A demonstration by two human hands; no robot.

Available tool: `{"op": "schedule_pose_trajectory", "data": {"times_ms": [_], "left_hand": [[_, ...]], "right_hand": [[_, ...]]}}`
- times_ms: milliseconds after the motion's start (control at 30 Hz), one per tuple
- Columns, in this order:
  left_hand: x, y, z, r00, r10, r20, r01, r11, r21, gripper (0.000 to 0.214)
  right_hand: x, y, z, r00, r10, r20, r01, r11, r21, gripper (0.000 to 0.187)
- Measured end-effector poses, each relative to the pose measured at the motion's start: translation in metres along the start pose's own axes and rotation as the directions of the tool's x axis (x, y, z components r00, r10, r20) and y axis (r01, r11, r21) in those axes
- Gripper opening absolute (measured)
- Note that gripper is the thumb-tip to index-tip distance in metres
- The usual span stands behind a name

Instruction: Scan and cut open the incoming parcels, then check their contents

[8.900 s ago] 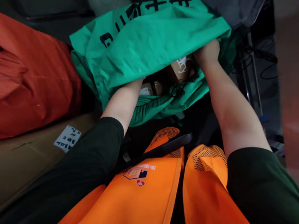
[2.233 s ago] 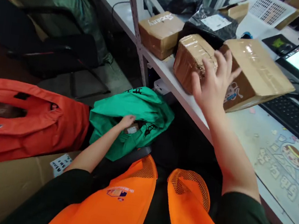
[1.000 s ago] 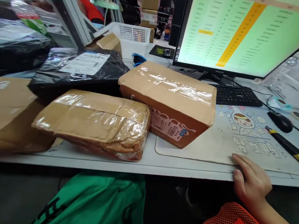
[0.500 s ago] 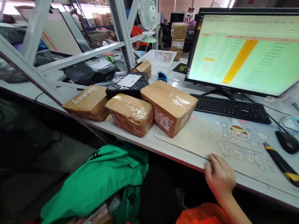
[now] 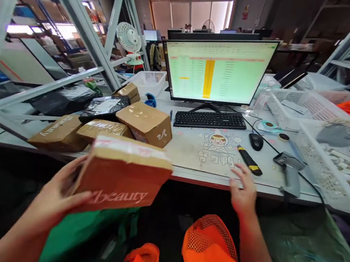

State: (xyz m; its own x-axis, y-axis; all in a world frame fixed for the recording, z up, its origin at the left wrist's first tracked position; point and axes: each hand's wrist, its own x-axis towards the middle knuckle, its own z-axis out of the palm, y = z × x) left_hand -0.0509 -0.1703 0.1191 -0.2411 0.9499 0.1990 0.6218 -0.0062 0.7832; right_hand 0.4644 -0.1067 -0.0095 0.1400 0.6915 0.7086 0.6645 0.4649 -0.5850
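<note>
My left hand grips a brown cardboard parcel printed with "beauty", lifted in front of the desk edge. My right hand hovers at the desk edge with its fingers spread, holding nothing, close to a black and yellow utility knife. Below the parcel lies the green fabric bag. Three taped cardboard parcels and a black plastic mailer sit on the desk to the left.
A monitor showing a spreadsheet, a keyboard, a mouse and a barcode scanner stand on the desk. White baskets fill the right side. Grey shelf struts rise at the left. My orange vest is below.
My left hand has lifted the "beauty" parcel out of the green bag up to desk height. My right hand has risen off the desk mat and its fingers have spread.
</note>
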Motion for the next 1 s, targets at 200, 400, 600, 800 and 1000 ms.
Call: {"op": "schedule_pose_trajectory", "data": {"times_ms": [200, 400, 600, 800, 1000], "left_hand": [[0.131, 0.125, 0.131, 0.862, 0.186, 0.472, -0.144, 0.982, -0.124, 0.099], [0.188, 0.175, 0.2, 0.829, 0.215, 0.517, -0.277, 0.96, 0.044, 0.083], [0.192, 0.159, 0.203, 0.822, 0.265, 0.504, -0.263, 0.962, -0.077, 0.075], [0.16, 0.15, 0.17, 0.34, 0.714, 0.613, -0.801, 0.561, -0.208, 0.03], [0.141, 0.108, 0.186, 0.716, 0.632, 0.297, -0.635, 0.766, -0.099, 0.043]], "right_hand": [[0.043, 0.128, -0.119, 0.827, 0.5, -0.259, -0.544, 0.593, -0.593, 0.077], [0.05, 0.188, -0.148, 0.628, 0.752, -0.199, -0.686, 0.415, -0.598, 0.062], [0.044, 0.143, -0.136, 0.673, 0.723, -0.155, -0.733, 0.68, -0.016, 0.045], [0.011, 0.031, -0.101, 0.678, 0.675, 0.291, -0.726, 0.553, 0.408, 0.045], [0.011, -0.025, -0.052, 0.651, 0.606, 0.457, -0.749, 0.419, 0.513, 0.045]]}}
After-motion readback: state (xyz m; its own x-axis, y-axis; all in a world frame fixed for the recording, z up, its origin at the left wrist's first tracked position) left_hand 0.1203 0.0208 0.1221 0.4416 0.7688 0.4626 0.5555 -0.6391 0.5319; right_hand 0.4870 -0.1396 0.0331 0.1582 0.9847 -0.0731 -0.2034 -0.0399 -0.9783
